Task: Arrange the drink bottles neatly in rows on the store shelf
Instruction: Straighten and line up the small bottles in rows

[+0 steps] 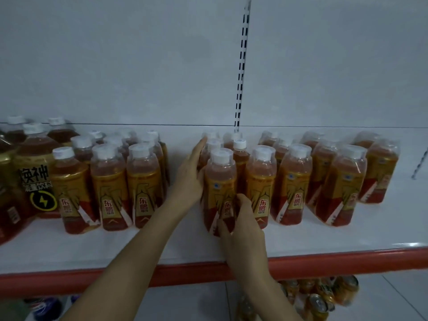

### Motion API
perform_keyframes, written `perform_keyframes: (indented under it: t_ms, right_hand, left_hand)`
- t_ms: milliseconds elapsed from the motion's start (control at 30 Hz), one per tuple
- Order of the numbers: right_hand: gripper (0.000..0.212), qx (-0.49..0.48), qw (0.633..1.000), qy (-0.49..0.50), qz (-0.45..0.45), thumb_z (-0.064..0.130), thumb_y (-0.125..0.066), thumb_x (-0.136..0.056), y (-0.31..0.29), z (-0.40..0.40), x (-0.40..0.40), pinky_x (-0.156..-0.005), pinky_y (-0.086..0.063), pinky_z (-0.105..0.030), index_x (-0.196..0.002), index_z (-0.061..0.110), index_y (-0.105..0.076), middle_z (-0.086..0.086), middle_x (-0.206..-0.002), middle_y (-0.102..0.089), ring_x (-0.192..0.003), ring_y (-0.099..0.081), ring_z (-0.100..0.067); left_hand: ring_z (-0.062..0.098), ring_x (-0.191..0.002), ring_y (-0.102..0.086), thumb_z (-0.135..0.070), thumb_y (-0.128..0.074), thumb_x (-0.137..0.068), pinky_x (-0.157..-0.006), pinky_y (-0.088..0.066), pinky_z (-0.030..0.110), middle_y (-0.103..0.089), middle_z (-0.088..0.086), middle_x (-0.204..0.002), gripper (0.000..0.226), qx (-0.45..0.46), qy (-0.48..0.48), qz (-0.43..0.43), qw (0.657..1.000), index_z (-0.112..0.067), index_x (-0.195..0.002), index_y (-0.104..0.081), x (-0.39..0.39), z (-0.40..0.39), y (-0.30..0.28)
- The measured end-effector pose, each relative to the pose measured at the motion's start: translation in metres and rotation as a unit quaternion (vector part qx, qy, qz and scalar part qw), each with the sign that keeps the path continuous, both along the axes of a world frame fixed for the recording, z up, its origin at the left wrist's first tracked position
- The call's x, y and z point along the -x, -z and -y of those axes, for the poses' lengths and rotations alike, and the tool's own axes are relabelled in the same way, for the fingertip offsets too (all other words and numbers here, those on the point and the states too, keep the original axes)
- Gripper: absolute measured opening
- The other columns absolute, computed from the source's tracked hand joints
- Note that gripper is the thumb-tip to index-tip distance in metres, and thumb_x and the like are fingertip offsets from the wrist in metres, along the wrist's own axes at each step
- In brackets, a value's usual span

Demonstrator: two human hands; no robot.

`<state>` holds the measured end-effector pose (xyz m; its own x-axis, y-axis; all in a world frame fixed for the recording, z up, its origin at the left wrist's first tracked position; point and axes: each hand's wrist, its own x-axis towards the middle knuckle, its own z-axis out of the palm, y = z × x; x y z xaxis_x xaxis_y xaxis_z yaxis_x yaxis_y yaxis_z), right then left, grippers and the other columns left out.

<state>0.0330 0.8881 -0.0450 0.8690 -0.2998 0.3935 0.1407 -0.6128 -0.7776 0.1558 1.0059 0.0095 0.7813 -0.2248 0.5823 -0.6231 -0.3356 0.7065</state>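
White metal shelving (324,239) with a red front lip fills the view, backed by a pale panel and a slotted upright post (242,66). Rows of small amber drink bottles (291,186) with gold-and-red labels and clear outer caps stand across the shelf, with a gap between the left group and the middle group. At the front of the middle group stands one gold-labelled front bottle (220,191), upright on the shelf. The left hand (191,174) lies flat with straight fingers against the left side of that row, reaching back along the bottles behind. The right hand (240,218) curls round the lower front of the front bottle, thumb on the label. Larger dark bottles (34,167) with black-and-yellow labels stand far left. Below the shelf, what look like gold cans (324,295) are dimly visible.
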Motion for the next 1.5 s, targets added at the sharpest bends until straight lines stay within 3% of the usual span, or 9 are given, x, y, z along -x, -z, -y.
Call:
perform_keyframes:
  t_ms: [233, 367, 567, 733, 900, 1033, 1200, 1367, 1500]
  right_hand:
    - [0.036, 0.081, 0.966, -0.026, 0.244, 0.029, -0.059, -0.098, -0.088, 0.015, -0.004, -0.082, -0.052, -0.024, -0.13, 0.015, -0.053, 0.009, -0.116, -0.049, -0.099, -0.058, -0.011]
    - [0.034, 0.143, 0.969, -0.071, 0.19, 0.023, -0.063, -0.098, -0.153, 0.018, -0.051, -0.085, -0.046, -0.022, -0.131, 0.017, -0.055, 0.004, -0.122, -0.054, -0.101, -0.055, -0.008]
    - [0.031, 0.257, 0.958, -0.122, -0.04, 0.033, -0.069, -0.094, -0.195, 0.032, -0.12, -0.087, -0.051, -0.034, -0.119, 0.015, -0.065, -0.002, -0.113, -0.065, -0.096, -0.062, -0.02]
    - [0.021, 0.28, 0.938, -0.163, -0.124, 0.034, -0.076, -0.089, -0.193, 0.029, -0.139, -0.078, -0.058, -0.031, -0.106, 0.022, -0.075, -0.005, -0.105, -0.075, -0.079, -0.072, -0.023]
    - [0.033, 0.274, 0.93, -0.184, -0.161, 0.04, -0.081, -0.081, -0.193, 0.034, -0.136, -0.078, -0.057, -0.027, -0.111, 0.028, -0.075, 0.007, -0.097, -0.075, -0.075, -0.071, -0.008]
    - [0.03, 0.251, 0.937, -0.189, -0.15, 0.033, -0.083, -0.08, -0.19, 0.035, -0.136, -0.073, -0.055, -0.026, -0.109, 0.028, -0.077, 0.009, -0.09, -0.073, -0.069, -0.066, -0.002]
    - [0.031, 0.216, 0.939, -0.203, -0.177, 0.027, -0.082, -0.082, -0.193, 0.034, -0.135, -0.061, -0.057, -0.022, -0.111, 0.02, -0.075, 0.0, -0.096, -0.077, -0.074, -0.074, -0.019]
    - [0.031, 0.22, 0.934, -0.202, -0.198, 0.025, -0.082, -0.082, -0.196, 0.029, -0.137, -0.051, -0.049, -0.015, -0.111, 0.019, -0.074, -0.004, -0.099, -0.077, -0.051, -0.063, -0.002]
    - [0.027, 0.244, 0.931, -0.191, -0.195, 0.028, -0.079, -0.084, -0.197, 0.025, -0.136, -0.062, -0.058, -0.025, -0.11, 0.023, -0.074, -0.001, -0.103, -0.076, -0.071, -0.071, -0.013]
  left_hand:
    - [0.02, -0.128, -0.047, -0.009, -0.045, -0.102, -0.106, -0.037, 0.03, -0.047, 0.009, -0.143, 0.052, -0.12, -0.078, 0.108, 0.984, -0.024, -0.151, -0.035, -0.002, -0.014, -0.058]
    - [0.027, -0.114, -0.057, -0.008, -0.051, -0.099, -0.094, -0.041, 0.03, -0.052, 0.008, -0.137, 0.042, -0.219, -0.123, 0.179, 0.951, -0.017, -0.14, -0.05, -0.034, -0.02, -0.098]
    - [0.028, -0.125, -0.049, -0.032, -0.056, -0.099, -0.102, -0.04, 0.039, -0.05, 0.011, -0.139, 0.046, -0.41, -0.056, 0.033, 0.91, -0.02, -0.141, -0.045, -0.088, -0.005, -0.125]
    - [0.027, -0.097, -0.059, -0.015, -0.055, -0.095, -0.063, -0.041, 0.018, -0.062, 0.009, -0.113, 0.008, -0.453, 0.016, 0.018, 0.891, -0.018, -0.102, -0.055, -0.107, 0.01, -0.128]
    - [0.024, -0.079, -0.06, -0.005, -0.063, -0.085, -0.063, -0.056, 0.037, -0.056, 0.0, -0.088, 0.023, -0.408, 0.072, -0.021, 0.91, -0.026, -0.082, -0.056, -0.116, 0.009, -0.124]
    - [0.024, -0.073, -0.062, -0.01, -0.073, -0.084, -0.066, -0.062, 0.045, -0.055, 0.007, -0.102, 0.024, -0.379, 0.088, -0.044, 0.92, -0.021, -0.103, -0.065, -0.12, 0.0, -0.127]
    - [0.023, -0.1, -0.06, -0.025, -0.08, -0.082, -0.073, -0.061, 0.038, -0.052, 0.003, -0.114, 0.042, -0.406, 0.06, -0.032, 0.912, -0.021, -0.121, -0.064, -0.122, -0.02, -0.144]
    - [0.026, -0.095, -0.065, -0.018, -0.073, -0.088, -0.068, -0.063, 0.035, -0.051, 0.005, -0.118, 0.039, -0.435, 0.056, -0.057, 0.897, -0.019, -0.125, -0.061, -0.124, -0.04, -0.148]
    - [0.024, -0.107, -0.058, -0.022, -0.067, -0.091, -0.092, -0.054, 0.043, -0.05, 0.003, -0.122, 0.039, -0.492, 0.025, -0.012, 0.87, -0.022, -0.129, -0.057, -0.127, -0.055, -0.137]
